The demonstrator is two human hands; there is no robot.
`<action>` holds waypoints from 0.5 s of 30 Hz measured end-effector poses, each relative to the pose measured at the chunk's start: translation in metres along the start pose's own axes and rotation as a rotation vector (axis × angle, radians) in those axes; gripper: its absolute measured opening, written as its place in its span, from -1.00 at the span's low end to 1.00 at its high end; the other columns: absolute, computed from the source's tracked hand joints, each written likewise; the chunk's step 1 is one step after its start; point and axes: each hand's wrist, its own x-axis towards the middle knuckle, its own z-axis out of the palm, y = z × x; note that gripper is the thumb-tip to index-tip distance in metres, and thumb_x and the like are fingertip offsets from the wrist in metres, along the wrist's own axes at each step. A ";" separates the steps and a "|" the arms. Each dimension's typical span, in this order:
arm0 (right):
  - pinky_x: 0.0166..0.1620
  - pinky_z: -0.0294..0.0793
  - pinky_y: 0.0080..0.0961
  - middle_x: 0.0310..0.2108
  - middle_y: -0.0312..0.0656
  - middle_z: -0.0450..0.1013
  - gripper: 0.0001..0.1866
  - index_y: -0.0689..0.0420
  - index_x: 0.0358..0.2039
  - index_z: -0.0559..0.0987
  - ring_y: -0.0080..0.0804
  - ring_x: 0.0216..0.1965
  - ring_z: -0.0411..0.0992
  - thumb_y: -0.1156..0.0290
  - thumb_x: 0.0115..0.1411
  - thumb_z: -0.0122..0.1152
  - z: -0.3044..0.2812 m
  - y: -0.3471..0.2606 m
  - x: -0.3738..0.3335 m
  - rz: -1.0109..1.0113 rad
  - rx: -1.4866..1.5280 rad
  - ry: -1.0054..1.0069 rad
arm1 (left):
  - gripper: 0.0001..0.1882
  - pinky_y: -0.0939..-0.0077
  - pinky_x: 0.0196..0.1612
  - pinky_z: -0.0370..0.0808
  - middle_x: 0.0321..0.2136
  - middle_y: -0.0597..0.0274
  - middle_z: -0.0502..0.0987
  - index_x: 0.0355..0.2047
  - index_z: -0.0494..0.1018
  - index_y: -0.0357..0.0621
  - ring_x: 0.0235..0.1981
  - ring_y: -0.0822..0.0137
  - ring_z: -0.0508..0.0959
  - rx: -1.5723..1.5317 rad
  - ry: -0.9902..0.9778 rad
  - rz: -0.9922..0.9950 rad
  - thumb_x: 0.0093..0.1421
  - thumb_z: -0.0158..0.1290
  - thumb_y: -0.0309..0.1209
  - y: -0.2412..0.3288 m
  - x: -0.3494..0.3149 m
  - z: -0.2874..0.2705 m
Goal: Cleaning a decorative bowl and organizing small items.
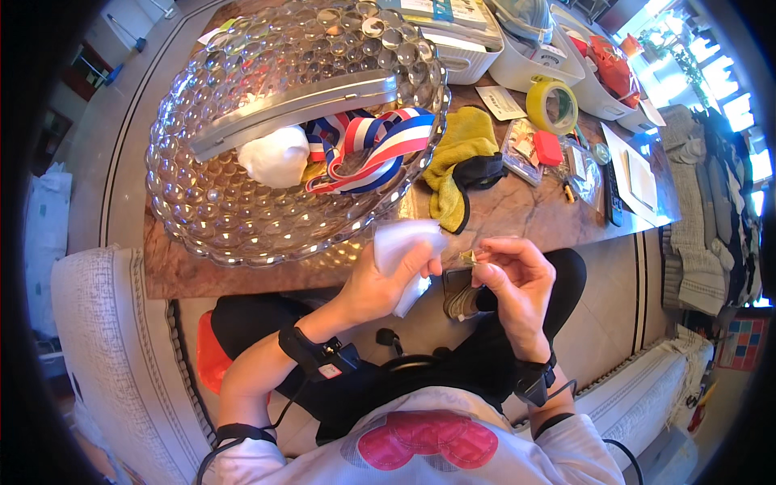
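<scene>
My left hand [373, 284] is closed round a soft white folded piece [402, 239], which looks like tissue or thin plastic. To its right, my right hand [521, 289] pinches a small yellowish item [467, 257] between thumb and fingertips; it is too small to name. Both hands are over my lap at the table's front edge, a short gap apart. Just beyond them, a large clear bubbled glass tray [267, 222] holds a long silvery metal case [299, 105], a white wad [276, 158] and a red, white and blue striped ribbon [388, 153].
A yellow cloth [462, 141] with a black part lies right of the tray. Beyond it are a roll of clear yellowish tape [553, 105], a red box [548, 149] and papers [630, 174]. White bins [529, 74] line the table's back. A red stool [212, 356] stands at lower left.
</scene>
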 end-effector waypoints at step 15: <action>-0.43 0.45 -0.61 -0.53 -0.11 0.45 -0.81 0.31 -0.49 0.51 -0.36 -0.52 0.46 0.78 -0.20 0.20 0.013 -0.011 0.013 -0.646 -0.601 -0.046 | -0.77 0.63 -0.27 0.35 -0.39 0.27 0.42 -0.19 0.36 -0.27 -0.35 0.51 0.42 0.024 -0.039 -0.023 0.24 -0.16 -0.39 0.011 -0.004 0.008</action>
